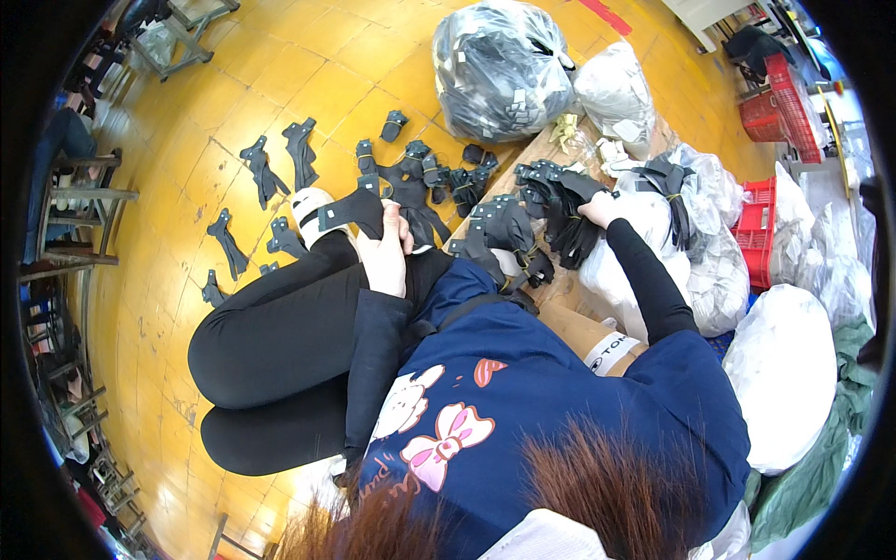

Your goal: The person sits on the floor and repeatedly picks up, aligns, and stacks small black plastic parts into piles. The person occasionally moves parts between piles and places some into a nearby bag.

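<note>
My left hand [385, 257] is closed on a black fabric piece [357, 215] with a small white label, held above my knees and a white shoe. To the right, my right hand [600, 211] has its fingers closed at the edge of a bundle of black fabric strips [558, 198] on a cardboard-covered surface. Nearer to me lies another bundle of black strips [499, 229], partly tied with a thin band. Several flat black pieces [301, 154] lie apart on the floor to the left, and rolled ones [394, 126] sit farther off.
A big clear bag [504, 75] stuffed with dark pieces stands at the far side, beside a smaller whitish bag [618, 93]. White plastic bags [784, 373] and a red crate [754, 233] crowd the right. Wooden stools [84, 219] line the left edge of the yellow tiled floor [168, 308].
</note>
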`<state>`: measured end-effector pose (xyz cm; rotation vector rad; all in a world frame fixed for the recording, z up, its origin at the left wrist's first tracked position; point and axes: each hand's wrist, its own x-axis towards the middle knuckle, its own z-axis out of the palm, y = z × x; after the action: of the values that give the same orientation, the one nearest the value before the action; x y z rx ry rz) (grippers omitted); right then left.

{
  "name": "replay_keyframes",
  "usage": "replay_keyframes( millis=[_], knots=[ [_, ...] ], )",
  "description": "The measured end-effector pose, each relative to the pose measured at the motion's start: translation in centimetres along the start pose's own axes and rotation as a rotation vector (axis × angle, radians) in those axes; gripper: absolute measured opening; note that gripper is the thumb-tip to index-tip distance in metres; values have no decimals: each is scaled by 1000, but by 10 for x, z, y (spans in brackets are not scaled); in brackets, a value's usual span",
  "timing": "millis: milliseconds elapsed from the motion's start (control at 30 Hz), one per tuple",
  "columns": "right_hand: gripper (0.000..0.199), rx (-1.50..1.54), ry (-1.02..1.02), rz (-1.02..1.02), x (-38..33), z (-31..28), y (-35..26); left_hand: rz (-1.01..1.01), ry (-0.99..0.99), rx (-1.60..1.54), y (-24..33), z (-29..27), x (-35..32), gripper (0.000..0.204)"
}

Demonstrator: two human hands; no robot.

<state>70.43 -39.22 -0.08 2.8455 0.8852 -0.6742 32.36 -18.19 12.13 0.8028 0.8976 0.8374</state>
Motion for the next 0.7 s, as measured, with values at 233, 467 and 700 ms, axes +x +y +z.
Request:
replay_keyframes(
  millis=[233,467,700],
  knots=[
    [20,859,-57,34,26,-68,28,39,107,-149,-10,-9,10,25],
    [15,1334,-227,89,-11,-142,-47,-143,7,-16,-26,-24,12,35],
    [38,1413,-253,-238,-58,-160,-157,-116,-51,-95,-18,-23,10,23]
  ],
)
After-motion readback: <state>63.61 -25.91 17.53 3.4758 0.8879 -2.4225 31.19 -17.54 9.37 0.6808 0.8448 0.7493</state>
